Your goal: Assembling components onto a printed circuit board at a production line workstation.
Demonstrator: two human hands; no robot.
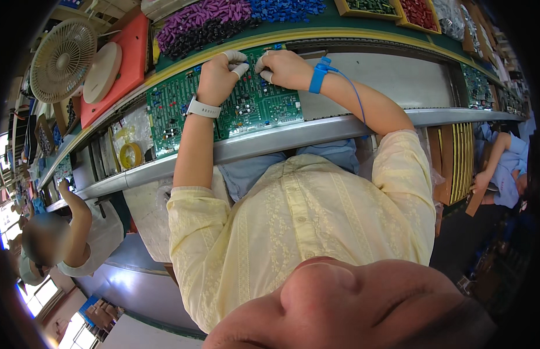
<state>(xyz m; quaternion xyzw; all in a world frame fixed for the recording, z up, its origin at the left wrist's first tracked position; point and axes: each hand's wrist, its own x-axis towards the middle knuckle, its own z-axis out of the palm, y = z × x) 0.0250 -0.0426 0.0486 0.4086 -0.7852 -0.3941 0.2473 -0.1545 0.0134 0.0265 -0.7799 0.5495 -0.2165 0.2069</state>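
Observation:
A large green circuit board [259, 114], set with many small parts, lies along the metal rail before me. My left hand [219, 77] is over its upper middle, with white covers on the fingertips. Its thumb and fingers are bent together close to the board. Just to the right, my right hand [286, 68] curls its covered fingertips down at the board's upper right part. Anything held in either hand is too small or hidden to make out. A pale watch [204, 108] is on my left wrist, and a blue strap [319, 75] with a cord is on my right.
Piles of purple parts [203, 20], black parts [194, 42] and blue parts [287, 9] lie beyond the board. Trays of green parts [372, 4] and red parts [418, 14] stand far right. A metal rail [247, 145] crosses in front. Co-workers sit at both sides.

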